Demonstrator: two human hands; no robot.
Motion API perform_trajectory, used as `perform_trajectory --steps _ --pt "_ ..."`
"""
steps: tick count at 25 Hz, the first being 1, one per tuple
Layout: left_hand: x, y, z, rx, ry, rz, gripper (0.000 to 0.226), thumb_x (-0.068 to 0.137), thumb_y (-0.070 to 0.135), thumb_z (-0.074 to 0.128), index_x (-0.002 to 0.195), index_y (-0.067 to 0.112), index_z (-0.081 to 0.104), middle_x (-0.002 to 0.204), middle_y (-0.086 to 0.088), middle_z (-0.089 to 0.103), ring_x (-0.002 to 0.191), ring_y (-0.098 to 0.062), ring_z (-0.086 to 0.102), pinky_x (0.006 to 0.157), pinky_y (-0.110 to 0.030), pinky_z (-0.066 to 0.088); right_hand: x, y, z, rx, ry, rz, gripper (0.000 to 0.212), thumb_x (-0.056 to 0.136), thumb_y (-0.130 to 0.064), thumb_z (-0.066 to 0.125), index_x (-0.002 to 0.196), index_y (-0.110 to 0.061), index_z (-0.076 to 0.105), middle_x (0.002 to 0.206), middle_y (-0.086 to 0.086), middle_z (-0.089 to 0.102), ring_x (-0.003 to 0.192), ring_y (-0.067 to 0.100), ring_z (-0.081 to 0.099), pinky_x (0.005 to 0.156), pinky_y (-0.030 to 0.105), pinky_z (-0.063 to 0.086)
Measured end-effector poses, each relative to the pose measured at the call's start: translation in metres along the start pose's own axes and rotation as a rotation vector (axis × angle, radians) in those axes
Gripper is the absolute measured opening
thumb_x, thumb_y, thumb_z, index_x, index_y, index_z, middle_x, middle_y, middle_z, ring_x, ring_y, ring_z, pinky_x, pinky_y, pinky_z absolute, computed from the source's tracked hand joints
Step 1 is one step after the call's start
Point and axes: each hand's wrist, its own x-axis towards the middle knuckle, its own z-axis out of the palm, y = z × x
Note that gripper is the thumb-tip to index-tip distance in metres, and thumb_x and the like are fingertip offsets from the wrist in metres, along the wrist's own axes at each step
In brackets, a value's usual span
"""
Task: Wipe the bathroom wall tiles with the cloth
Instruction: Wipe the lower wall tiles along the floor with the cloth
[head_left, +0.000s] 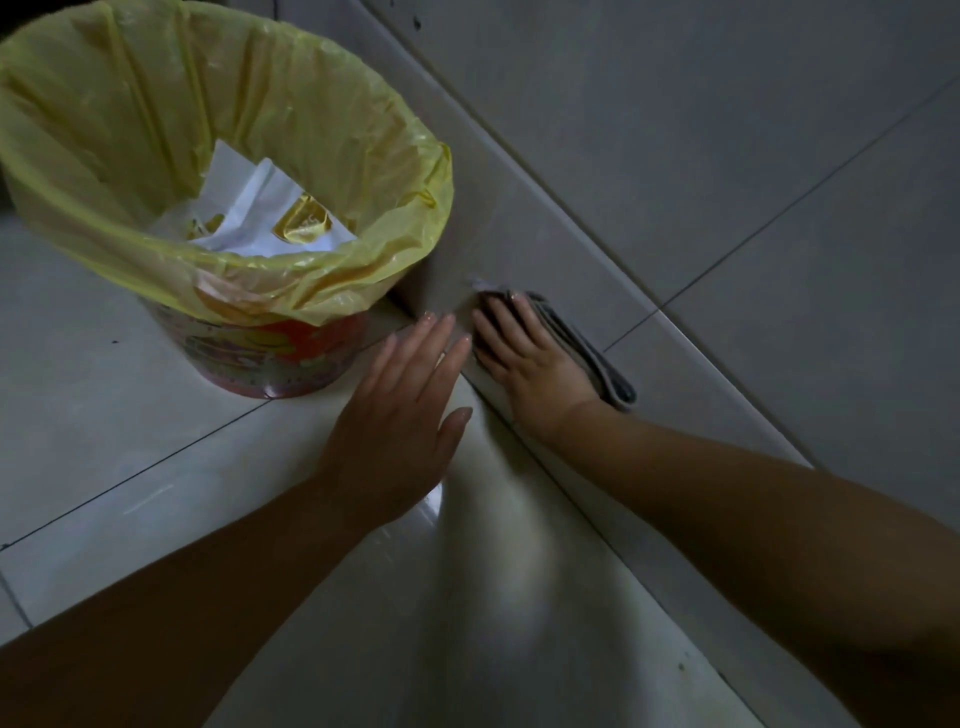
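The forearms reach in: left hand (400, 415) flat, fingers straight, on the floor (104, 415). Right hand (530, 364) presses the folded cloth (592, 358) flat against the lowest wall tile (519, 234), near the bin (291, 353). Wiping looks under way on this 1 tile; next, slide along it, clear of the bin.

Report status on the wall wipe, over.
Right hand flat, pressing cloth on low wall tile. Left hand open beside it. Lined bin close on the left.

My left hand (400, 415) flat at frame centre, fingers straight, my right hand (524, 364) just beside it, fingers extended
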Motion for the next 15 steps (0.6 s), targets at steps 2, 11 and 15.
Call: perform_trajectory --steps 2,11,15 --pt "-0.002 0.006 0.002 0.006 -0.002 0.017 0.056 0.100 0.033 0.038 0.147 0.003 0.040 0.156 -0.017 0.035 0.147 -0.030 0.028 0.118 -0.048 0.025 -0.019 -0.014 0.015 0.016 -0.044 -0.053 0.065 0.099 -0.034 0.027 0.154 -0.011 0.002 0.159 0.022 -0.009 0.145 0.043 -0.015 0.104 0.057 -0.024" --pt "-0.014 0.069 -0.029 0.025 -0.066 -0.032 0.057 0.100 0.035 0.037 0.147 0.002 0.038 0.155 -0.019 0.036 0.147 -0.031 0.028 0.119 -0.050 0.026 -0.121 -0.015 0.032 0.001 -0.121 -0.151 0.059 0.102 -0.032 0.022 0.154 -0.011 0.003 0.159 0.022 -0.011 0.145 0.043 -0.014 0.104 0.055 -0.025" --pt "-0.031 0.098 -0.056 0.088 -0.112 -0.056 0.061 0.099 0.039 0.031 0.149 0.004 0.035 0.157 -0.017 0.031 0.148 -0.029 0.025 0.120 -0.047 0.021 -0.156 -0.001 0.029 0.004 -0.050 -0.096 0.057 0.101 -0.026 0.020 0.154 -0.010 0.004 0.160 0.021 -0.010 0.145 0.042 -0.013 0.105 0.054 -0.026"
